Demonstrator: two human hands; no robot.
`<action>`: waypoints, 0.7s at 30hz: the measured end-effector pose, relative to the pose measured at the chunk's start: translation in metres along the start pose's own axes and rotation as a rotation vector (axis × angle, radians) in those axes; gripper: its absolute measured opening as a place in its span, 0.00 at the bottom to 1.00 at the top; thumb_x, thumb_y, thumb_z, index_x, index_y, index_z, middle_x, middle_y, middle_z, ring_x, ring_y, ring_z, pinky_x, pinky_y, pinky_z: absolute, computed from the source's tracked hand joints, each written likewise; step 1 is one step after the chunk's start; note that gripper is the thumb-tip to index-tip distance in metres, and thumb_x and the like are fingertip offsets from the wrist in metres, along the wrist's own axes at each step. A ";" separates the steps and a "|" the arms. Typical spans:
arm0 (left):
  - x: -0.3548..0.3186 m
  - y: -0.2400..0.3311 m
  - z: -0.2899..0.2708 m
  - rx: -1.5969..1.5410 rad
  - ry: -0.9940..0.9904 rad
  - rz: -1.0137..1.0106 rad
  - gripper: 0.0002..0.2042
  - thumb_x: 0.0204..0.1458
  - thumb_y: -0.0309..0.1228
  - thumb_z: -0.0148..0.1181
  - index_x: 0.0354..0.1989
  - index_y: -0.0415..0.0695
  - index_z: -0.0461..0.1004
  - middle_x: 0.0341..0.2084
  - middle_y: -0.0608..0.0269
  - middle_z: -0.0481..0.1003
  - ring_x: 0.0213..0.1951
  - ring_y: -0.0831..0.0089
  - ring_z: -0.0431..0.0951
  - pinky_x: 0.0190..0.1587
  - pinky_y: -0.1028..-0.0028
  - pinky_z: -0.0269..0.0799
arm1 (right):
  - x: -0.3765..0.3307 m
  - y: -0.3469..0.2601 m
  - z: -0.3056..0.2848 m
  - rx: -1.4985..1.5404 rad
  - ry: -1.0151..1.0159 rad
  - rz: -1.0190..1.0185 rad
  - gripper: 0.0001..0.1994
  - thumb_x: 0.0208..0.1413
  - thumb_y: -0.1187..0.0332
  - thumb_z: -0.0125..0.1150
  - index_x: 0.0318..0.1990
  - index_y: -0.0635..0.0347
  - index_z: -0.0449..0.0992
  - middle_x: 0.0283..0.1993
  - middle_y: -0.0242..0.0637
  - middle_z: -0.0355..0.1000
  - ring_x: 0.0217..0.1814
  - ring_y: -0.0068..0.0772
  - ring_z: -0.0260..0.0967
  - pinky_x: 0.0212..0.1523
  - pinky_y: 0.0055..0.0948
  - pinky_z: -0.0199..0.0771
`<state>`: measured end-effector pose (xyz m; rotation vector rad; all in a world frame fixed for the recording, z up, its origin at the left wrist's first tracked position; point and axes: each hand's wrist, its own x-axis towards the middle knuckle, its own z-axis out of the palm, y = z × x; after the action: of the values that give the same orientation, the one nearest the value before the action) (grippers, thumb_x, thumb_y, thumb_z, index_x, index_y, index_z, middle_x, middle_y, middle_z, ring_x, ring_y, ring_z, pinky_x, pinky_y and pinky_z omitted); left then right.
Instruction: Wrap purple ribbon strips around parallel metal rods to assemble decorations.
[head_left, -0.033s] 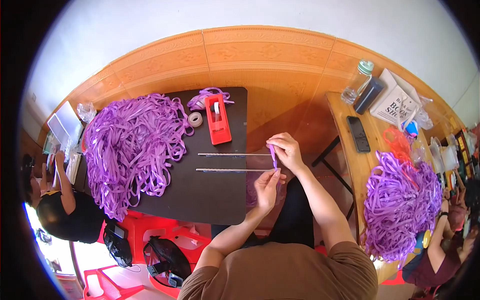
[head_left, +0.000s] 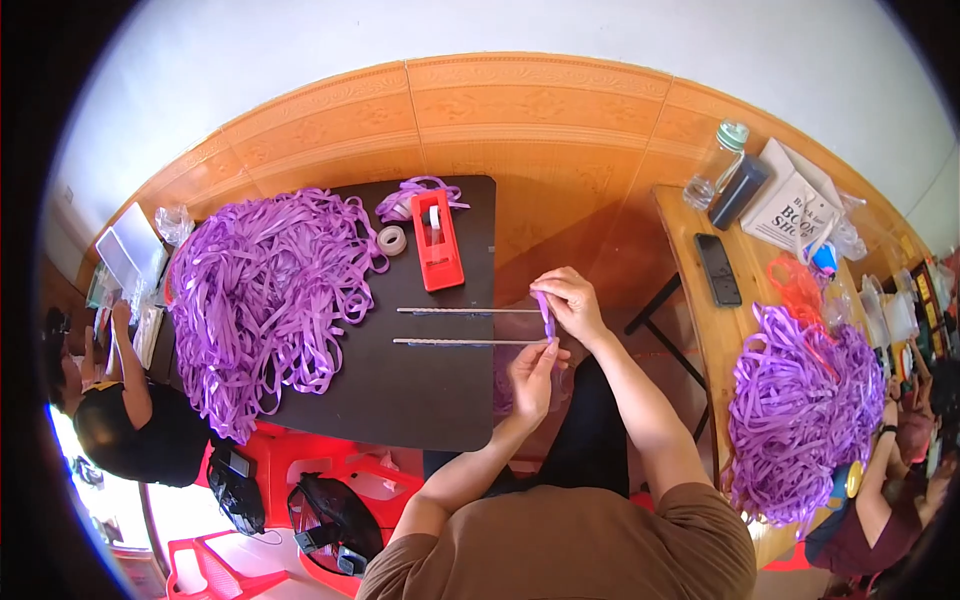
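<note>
Two thin metal rods, the far rod (head_left: 465,310) and the near rod (head_left: 465,342), lie side by side on the dark table (head_left: 400,400) and stick out past its right edge. A short length of purple ribbon (head_left: 547,316) spans the rods' free ends. My right hand (head_left: 572,306) pinches the ribbon at the far rod's end. At the near rod's end, my left hand (head_left: 533,380) grips the ribbon's lower part between thumb and fingers. Whether the ribbon loops fully round the rods cannot be made out.
A large heap of purple ribbon (head_left: 265,300) covers the table's left, by a red tape dispenser (head_left: 440,262) and a tape roll (head_left: 391,240). On the wooden table (head_left: 690,225) at right are another ribbon pile (head_left: 800,420), a phone (head_left: 717,270) and bottles. People sit at both sides.
</note>
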<state>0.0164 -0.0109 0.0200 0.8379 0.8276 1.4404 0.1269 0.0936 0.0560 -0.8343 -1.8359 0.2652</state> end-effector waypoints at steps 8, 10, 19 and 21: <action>0.013 -0.004 -0.026 -0.015 0.125 0.084 0.08 0.58 0.27 0.52 0.41 0.38 0.74 0.28 0.59 0.77 0.28 0.76 0.75 0.35 0.77 0.71 | -0.013 0.014 0.037 0.230 -0.076 0.086 0.08 0.43 0.81 0.61 0.32 0.62 0.77 0.29 0.37 0.74 0.32 0.38 0.70 0.34 0.30 0.69; 0.009 -0.002 -0.025 -0.020 0.131 0.055 0.08 0.59 0.28 0.51 0.42 0.38 0.73 0.28 0.60 0.76 0.28 0.77 0.74 0.35 0.78 0.70 | -0.026 0.012 0.051 0.385 -0.081 0.230 0.06 0.43 0.80 0.61 0.31 0.63 0.76 0.27 0.37 0.71 0.30 0.32 0.68 0.32 0.27 0.67; -0.041 -0.004 -0.042 0.092 0.017 -0.155 0.08 0.60 0.30 0.50 0.38 0.39 0.74 0.28 0.63 0.78 0.27 0.79 0.75 0.33 0.80 0.68 | -0.129 -0.012 0.081 0.799 -0.084 0.762 0.05 0.48 0.75 0.66 0.30 0.62 0.74 0.29 0.24 0.69 0.29 0.13 0.62 0.26 0.18 0.62; -0.062 -0.010 -0.054 0.134 0.023 -0.198 0.08 0.59 0.28 0.51 0.39 0.37 0.75 0.29 0.63 0.78 0.28 0.79 0.76 0.34 0.81 0.69 | -0.140 -0.040 0.077 1.002 -0.083 0.961 0.04 0.48 0.77 0.63 0.29 0.61 0.73 0.28 0.24 0.68 0.29 0.13 0.62 0.26 0.18 0.62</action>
<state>-0.0239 -0.0727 -0.0166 0.8174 1.0047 1.2329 0.0709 -0.0114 -0.0572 -0.8772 -0.9832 1.6682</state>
